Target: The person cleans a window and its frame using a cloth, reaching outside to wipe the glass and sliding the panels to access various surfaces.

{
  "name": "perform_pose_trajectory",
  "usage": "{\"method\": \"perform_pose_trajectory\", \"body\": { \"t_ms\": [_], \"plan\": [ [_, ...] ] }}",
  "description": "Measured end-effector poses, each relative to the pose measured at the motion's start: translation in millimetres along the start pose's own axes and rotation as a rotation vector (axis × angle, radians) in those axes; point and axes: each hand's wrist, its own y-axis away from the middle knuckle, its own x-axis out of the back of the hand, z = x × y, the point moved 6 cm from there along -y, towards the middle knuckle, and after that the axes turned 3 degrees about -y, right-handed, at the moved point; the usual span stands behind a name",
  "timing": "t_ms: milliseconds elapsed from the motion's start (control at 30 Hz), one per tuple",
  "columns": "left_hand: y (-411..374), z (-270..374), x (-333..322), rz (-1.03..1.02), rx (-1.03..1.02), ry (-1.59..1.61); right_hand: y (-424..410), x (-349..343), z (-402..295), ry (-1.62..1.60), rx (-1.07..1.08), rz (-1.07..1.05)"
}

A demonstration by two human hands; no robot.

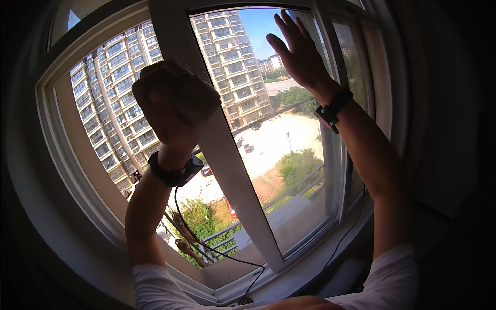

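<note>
My left hand (164, 112) is shut on a bunched cloth (195, 99), dark against the light. The cloth is at the vertical stile (221, 155) of a sliding window sash; whether it presses on the stile is hard to tell. My right hand (300, 58) is raised before the glass pane (271, 162), fingers apart and nothing held. It overlaps the upper right of the pane, and contact with the glass cannot be made out. Each wrist wears a black strap, with a small box-shaped device (192, 168) on the left one.
Left of the stile, the window opening (116, 116) looks out on apartment blocks. A black cable (228, 255) runs from the left wrist device down to the sill (286, 283). Metal railings (223, 236) and dry branches (188, 248) stand outside. A second cable (341, 240) hangs at the right.
</note>
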Motion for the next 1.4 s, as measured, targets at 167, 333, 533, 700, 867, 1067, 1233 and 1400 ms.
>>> {"method": "perform_pose_trajectory", "body": {
  "t_ms": [167,333,533,700,867,1067,1233,1400],
  "plan": [
    [5.1,-32.9,-23.4,-0.038,-0.026,0.2,-0.2,24.5,-12.6,0.166,0.208,-0.091],
    [3.8,5.3,-2.3,0.119,-0.151,-0.194,-17.2,-17.5,-52.7,0.03,0.068,0.032],
    [-1.3,-4.1,-15.7,0.017,-0.226,-0.185,-31.9,2.8,-13.1,0.075,-0.089,0.118],
    [-11.9,-23.5,-44.7,-0.117,-0.332,-0.007,-11.8,26.1,-45.0,0.183,0.276,-0.164],
    [-11.9,27.8,-19.6,-0.018,-0.184,-0.231,5.9,-19.5,-47.2,-0.035,-0.014,-0.028],
    [-10.0,-12.8,-21.3,0.11,-0.3,-0.369,-2.5,50.6,50.1,0.052,-0.151,-0.035],
    [2.2,-29.1,4.6,0.233,0.004,0.169,31.2,2.3,-63.1,0.221,0.389,-0.275],
    [-8.7,-34.5,-26.6,0.153,-0.068,0.084,-9.1,54.6,45.5,-0.014,-0.184,0.013]
  ]
}}
